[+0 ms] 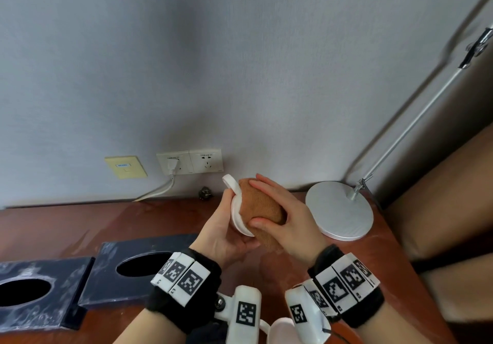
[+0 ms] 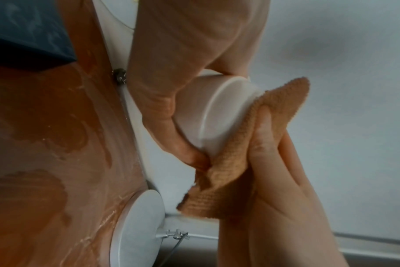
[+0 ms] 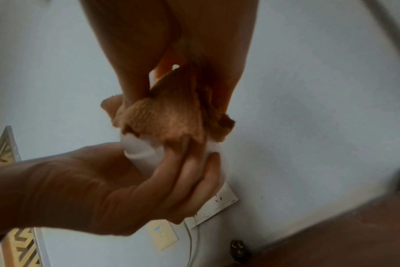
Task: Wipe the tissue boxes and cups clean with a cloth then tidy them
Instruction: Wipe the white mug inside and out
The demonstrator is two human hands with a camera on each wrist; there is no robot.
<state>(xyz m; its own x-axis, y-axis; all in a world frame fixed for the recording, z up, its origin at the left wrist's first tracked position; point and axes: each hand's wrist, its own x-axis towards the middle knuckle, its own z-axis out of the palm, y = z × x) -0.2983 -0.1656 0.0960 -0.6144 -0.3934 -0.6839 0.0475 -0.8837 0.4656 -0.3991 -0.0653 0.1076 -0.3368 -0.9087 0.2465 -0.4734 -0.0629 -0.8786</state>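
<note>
Wiping step: white cup (image 1: 236,211) held above the desk (image 1: 80,226), left hand (image 1: 226,239) gripping its base, right hand (image 1: 288,223) clamping the cloth (image 1: 260,207); best rotated steadily, grip kept firm.

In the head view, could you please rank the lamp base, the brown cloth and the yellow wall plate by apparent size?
1. Lamp base, largest.
2. Brown cloth, partly hidden under the right hand and nearer the camera.
3. Yellow wall plate, smallest.
</note>
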